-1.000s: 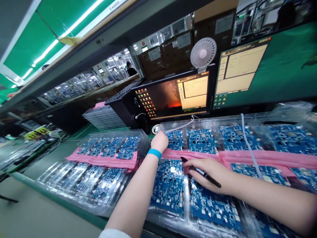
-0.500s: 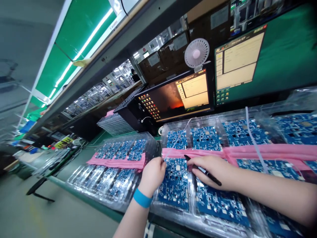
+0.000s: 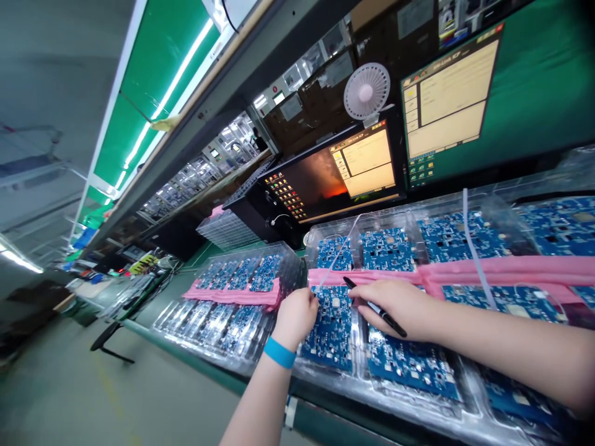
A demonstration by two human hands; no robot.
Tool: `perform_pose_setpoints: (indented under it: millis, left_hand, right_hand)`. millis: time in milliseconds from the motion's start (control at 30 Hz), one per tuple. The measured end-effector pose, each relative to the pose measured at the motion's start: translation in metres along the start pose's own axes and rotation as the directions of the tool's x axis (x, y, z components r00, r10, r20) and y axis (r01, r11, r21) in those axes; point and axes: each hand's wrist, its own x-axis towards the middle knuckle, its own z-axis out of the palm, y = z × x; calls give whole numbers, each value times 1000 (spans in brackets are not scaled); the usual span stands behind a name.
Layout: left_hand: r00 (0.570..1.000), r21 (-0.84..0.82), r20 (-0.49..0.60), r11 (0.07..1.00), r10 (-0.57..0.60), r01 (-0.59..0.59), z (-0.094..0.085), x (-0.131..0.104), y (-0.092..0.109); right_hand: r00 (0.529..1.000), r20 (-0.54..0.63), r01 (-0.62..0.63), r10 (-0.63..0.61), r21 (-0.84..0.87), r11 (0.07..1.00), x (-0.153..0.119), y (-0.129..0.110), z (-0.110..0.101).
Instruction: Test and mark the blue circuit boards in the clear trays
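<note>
My left hand (image 3: 297, 314), with a blue band on its wrist, is closed at the left edge of a blue circuit board (image 3: 328, 337). Its fingertips pinch at the lower end of a thin white cable (image 3: 338, 253). My right hand (image 3: 388, 303) is wrapped round a black pen (image 3: 379, 311), over the gap between two boards. Pink foam strips (image 3: 493, 270) lie across the clear plastic tray (image 3: 360, 353) that holds the boards. A white strap (image 3: 475, 251) crosses the boards further right.
A second clear tray (image 3: 209, 344) with several boards and pink foam (image 3: 232, 296) lies to the left. Behind are two monitors (image 3: 325, 176), a small white fan (image 3: 367, 91) and stacked clear trays (image 3: 225, 229). A shelf edge (image 3: 195, 118) runs overhead.
The view has shifted slightly, so the trays and my left hand appear further right. Both hands keep nearly the same pose over the boards.
</note>
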Motion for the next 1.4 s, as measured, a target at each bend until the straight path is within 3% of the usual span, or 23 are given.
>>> perform_pose_setpoints:
  millis: [167,1000,1400]
  left_hand:
    - [1000,14,27,1000,-7,7,1,3,1]
    - [982,163,99,971,159,-174,-6,7,0]
    - [988,82,77,987,135,-142,6,10,-4]
  right_hand:
    - [992,73,102,-99,-33,994,-2,0,1]
    - [993,90,86,-82,-44,995,-1,4,1]
    - [991,114,68,-64,-37,997,-2,4,-1]
